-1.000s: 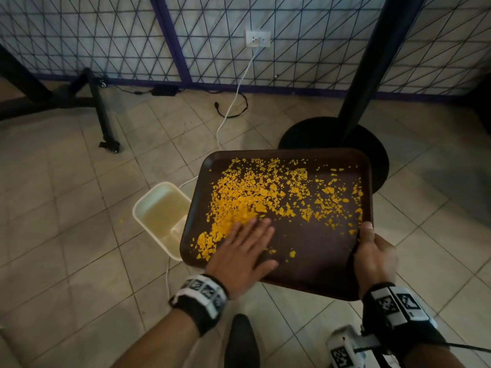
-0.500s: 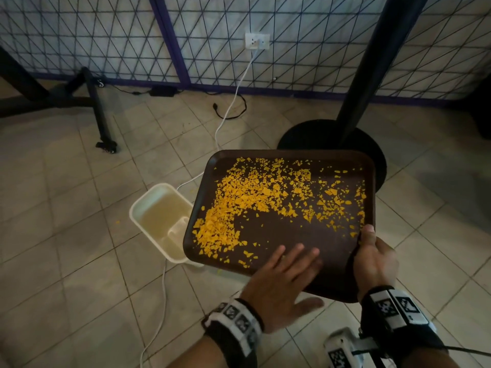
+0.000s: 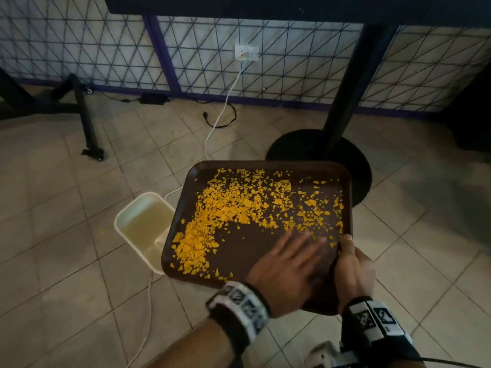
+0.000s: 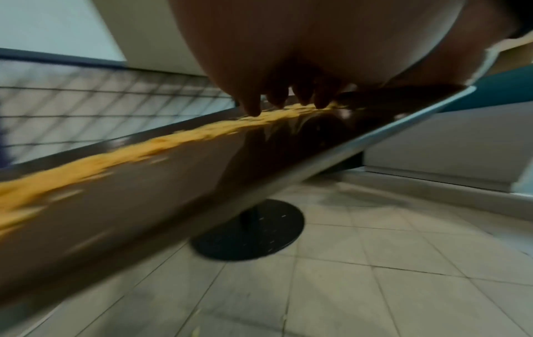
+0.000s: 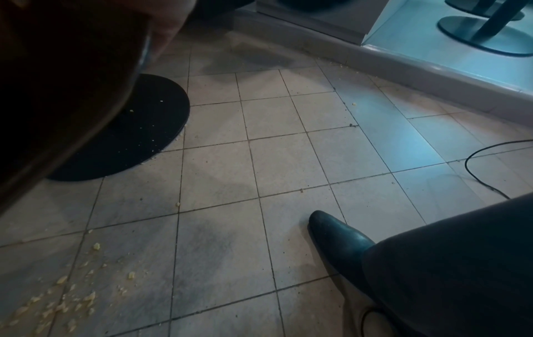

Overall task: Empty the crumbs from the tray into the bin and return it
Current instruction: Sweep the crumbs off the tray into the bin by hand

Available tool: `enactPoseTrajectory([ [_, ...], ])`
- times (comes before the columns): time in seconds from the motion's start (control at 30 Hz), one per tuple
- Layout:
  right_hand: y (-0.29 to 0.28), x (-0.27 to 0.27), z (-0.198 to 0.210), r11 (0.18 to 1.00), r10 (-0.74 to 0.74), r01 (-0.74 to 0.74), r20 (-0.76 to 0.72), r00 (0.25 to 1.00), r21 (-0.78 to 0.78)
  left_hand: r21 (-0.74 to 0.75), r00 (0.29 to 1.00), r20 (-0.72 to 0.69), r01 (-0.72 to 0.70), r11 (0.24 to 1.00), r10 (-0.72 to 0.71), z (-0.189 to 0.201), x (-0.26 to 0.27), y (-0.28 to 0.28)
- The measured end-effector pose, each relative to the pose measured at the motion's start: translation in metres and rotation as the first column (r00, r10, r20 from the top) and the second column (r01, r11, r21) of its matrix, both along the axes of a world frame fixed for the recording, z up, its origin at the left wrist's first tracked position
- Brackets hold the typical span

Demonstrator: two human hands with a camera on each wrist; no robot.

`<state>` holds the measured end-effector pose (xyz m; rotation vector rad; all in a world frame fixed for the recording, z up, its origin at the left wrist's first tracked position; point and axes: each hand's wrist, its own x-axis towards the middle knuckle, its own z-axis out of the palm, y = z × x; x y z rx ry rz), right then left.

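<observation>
Holding the brown tray (image 3: 239, 251) up over the tiled floor (image 3: 66, 235), the person has it tipped so its 9 o'clock edge overhangs the cream bin (image 3: 138, 224), which sits on the floor w/ part of its opening hidden under that edge. The right hand (image 3: 353, 269) clamps the rim at the tray's 4 o'clock corner, thumb on top & the rest of the fingers under, out of sight. The left hand (image 3: 287, 264) lies flat on the tray floor just beside it, fingers (image 4: 251, 107) straight & spread, tips touching the surface at the edge of the crumbs (image 3: 239, 208), grasping nothing. Crumbs run in a loose arc from 1 o'clock round to a thick heap near 8 o'clock, close to the bin side; a bare patch sits at 5-6 o'clock. The tray looks stiff & light, prob. moulded plastic, since one corner grip keeps it flat w/o sag; its surface looks smooth & glossy, so dry flakes should slide easily once tilted more. The raised lip is the natural hold, but a one-corner pinch gives weak control of twist, so a second hold on the near edge would steady a steeper pour. The crumbs are brittle, light bits, apt to scatter; some already lie on the floor in the right wrist view (image 5: 57, 301).
</observation>
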<state>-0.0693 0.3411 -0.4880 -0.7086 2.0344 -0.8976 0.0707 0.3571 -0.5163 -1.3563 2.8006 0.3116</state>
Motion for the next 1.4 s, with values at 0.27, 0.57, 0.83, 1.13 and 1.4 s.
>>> enactPoseTrajectory([
  [0.27,-0.002,-0.006,0.004,0.998,-0.032,0.031,0.019,0.999,0.052,0.018,0.992,0.031,-0.12,0.993,0.12,-0.008,0.003,-0.016],
  [0.57,-0.002,-0.01,0.005,0.997,-0.02,0.017,0.04,0.999,0.073,0.11,0.927,0.114,-0.37,0.923,0.358,0.003,0.064,-0.014],
  [0.83,-0.001,-0.007,0.008,0.999,0.01,-0.011,0.025,1.0,0.048,0.037,0.996,-0.002,-0.089,0.995,0.089,0.007,-0.037,-0.032],
  [1.13,0.002,-0.009,0.004,0.999,0.019,-0.019,0.01,1.0,0.029,0.141,0.873,0.157,-0.482,0.865,0.461,-0.008,0.08,-0.026],
  [1.4,0.002,-0.007,0.005,0.999,0.043,-0.042,-0.015,0.999,0.027,0.011,0.989,-0.061,-0.137,0.99,0.138,0.018,-0.03,-0.052],
])
